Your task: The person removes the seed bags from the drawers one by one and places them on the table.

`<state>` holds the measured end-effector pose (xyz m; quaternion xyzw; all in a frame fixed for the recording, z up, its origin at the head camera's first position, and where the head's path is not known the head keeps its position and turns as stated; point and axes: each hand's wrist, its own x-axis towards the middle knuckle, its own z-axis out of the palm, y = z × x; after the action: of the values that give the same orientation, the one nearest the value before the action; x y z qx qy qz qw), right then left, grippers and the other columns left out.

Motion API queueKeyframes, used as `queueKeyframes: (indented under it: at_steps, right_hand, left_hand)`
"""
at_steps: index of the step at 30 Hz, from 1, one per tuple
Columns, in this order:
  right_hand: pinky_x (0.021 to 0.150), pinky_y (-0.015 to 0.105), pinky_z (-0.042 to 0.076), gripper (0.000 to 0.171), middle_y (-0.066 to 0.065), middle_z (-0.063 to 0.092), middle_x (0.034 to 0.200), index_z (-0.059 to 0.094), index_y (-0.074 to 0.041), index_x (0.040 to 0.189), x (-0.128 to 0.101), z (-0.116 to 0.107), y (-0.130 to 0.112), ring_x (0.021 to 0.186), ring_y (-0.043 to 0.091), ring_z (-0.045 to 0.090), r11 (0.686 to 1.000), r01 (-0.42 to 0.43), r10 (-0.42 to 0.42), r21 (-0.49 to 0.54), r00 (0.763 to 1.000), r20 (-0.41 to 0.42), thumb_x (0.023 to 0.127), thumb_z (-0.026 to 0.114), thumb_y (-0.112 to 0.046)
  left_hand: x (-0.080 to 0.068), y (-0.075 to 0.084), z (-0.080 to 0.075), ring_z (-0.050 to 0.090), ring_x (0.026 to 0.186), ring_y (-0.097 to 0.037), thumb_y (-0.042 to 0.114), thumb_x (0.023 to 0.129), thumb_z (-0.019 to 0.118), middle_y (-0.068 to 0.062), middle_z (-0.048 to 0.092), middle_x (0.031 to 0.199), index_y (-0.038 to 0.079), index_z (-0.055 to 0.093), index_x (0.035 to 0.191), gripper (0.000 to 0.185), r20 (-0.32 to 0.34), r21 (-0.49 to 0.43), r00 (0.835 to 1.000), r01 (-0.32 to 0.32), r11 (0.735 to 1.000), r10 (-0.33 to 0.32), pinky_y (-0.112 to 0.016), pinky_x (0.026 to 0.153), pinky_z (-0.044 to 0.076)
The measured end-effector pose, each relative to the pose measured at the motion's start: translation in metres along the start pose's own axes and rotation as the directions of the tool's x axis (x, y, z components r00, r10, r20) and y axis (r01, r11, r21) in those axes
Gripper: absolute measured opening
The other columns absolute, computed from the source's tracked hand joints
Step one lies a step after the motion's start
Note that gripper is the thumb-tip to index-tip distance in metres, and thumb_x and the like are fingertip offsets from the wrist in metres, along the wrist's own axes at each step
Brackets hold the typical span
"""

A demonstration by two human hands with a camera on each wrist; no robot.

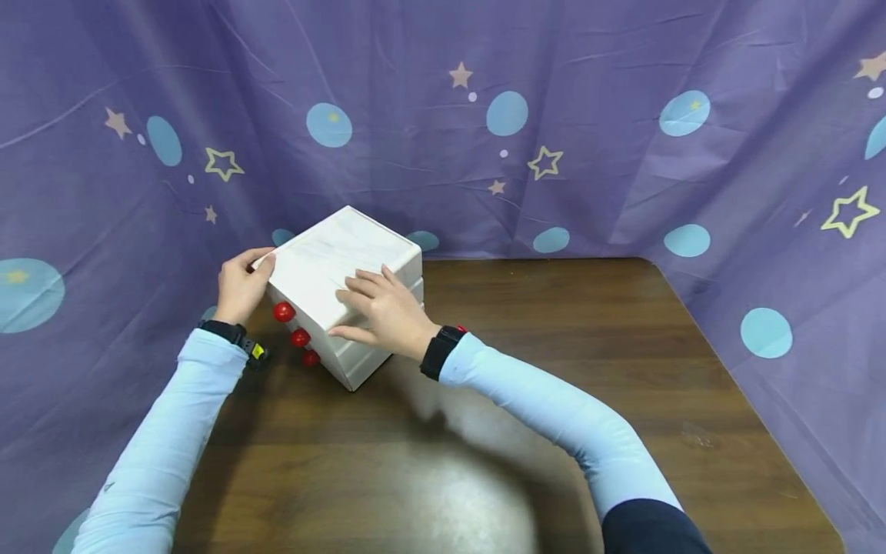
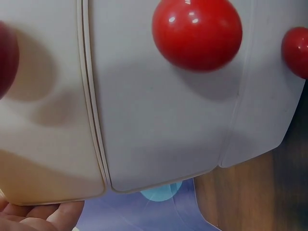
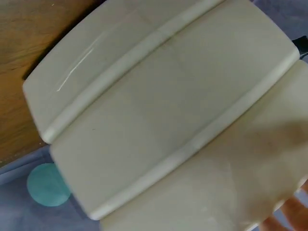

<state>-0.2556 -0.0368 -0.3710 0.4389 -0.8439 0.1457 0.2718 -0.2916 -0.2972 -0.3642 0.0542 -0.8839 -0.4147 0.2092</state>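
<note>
A white drawer box [image 1: 339, 265] with three stacked drawers stands at an angle on the table. Round red knobs [image 1: 284, 312] dot its front, and one red knob [image 2: 197, 33] fills much of the upper left wrist view. At the box's left top corner, my left hand [image 1: 242, 286] grips the edge, its fingers [image 2: 45, 216] curled at the side of the top drawer. My right hand [image 1: 393, 309] lies with spread fingers on the top near the right edge, thumb pointing toward the front. The right wrist view shows the ribbed white side [image 3: 163, 106] close up.
A brown wooden table [image 1: 554, 369] extends to the right and in front of the box. Behind and at both sides hangs a purple curtain [image 1: 429, 138] with stars and blue dots, close to the box's back. A black wrist strap [image 1: 441, 352] sits on the right wrist.
</note>
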Motion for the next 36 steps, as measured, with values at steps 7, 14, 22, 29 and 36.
queueKeyframes:
  at_steps: [7,14,22,29,36]
  right_hand:
    - [0.099,0.063,0.029,0.067,0.008,0.061,0.113,0.061,-0.010,0.097,-0.003,-0.006,-0.007,0.118,0.030,0.047,0.997,-0.056,0.054,-0.044,0.997,-0.049,0.071,0.058,-0.072]
    - [0.095,0.067,0.029,0.060,0.010,0.058,0.116,0.059,-0.007,0.104,-0.010,-0.018,-0.006,0.120,0.032,0.046,0.987,-0.139,0.140,-0.081,0.990,0.008,0.076,0.057,-0.060]
    - [0.091,0.070,0.029,0.060,0.013,0.056,0.121,0.058,-0.005,0.109,-0.018,-0.029,0.004,0.123,0.037,0.043,0.971,-0.226,0.232,-0.082,0.970,0.074,0.079,0.060,-0.056]
    - [0.095,0.068,0.027,0.059,0.017,0.052,0.127,0.058,-0.001,0.115,-0.031,-0.042,0.023,0.127,0.038,0.038,0.966,-0.257,0.252,0.017,0.959,0.132,0.080,0.064,-0.048]
    - [0.098,0.066,0.025,0.056,0.020,0.048,0.131,0.056,0.000,0.118,-0.046,-0.054,0.047,0.130,0.037,0.033,0.958,-0.266,0.243,0.104,0.951,0.193,0.081,0.067,-0.041]
  left_hand:
    - [-0.004,0.009,0.008,0.055,0.099,-0.026,0.029,0.095,0.050,-0.017,0.063,0.112,0.002,0.063,0.115,0.036,0.009,0.011,0.999,-0.042,0.999,0.042,-0.034,0.079,0.042]
    - [-0.011,0.024,0.015,0.057,0.090,-0.026,0.021,0.095,0.049,-0.019,0.064,0.108,0.002,0.063,0.116,0.032,0.032,0.022,0.995,-0.092,0.995,0.092,-0.031,0.069,0.041]
    - [-0.016,0.037,0.028,0.057,0.092,-0.027,0.017,0.095,0.045,-0.019,0.063,0.110,0.002,0.061,0.121,0.034,0.083,-0.004,0.990,-0.115,0.993,0.115,-0.029,0.070,0.041]
    - [-0.020,0.046,0.041,0.057,0.101,-0.027,0.015,0.095,0.044,-0.019,0.060,0.118,0.001,0.057,0.125,0.035,0.156,-0.049,0.981,-0.110,0.993,0.117,-0.038,0.079,0.046]
    - [-0.028,0.060,0.050,0.057,0.105,-0.026,0.012,0.093,0.048,-0.019,0.060,0.117,-0.001,0.058,0.123,0.034,0.199,-0.100,0.971,-0.114,0.988,0.132,-0.040,0.083,0.047]
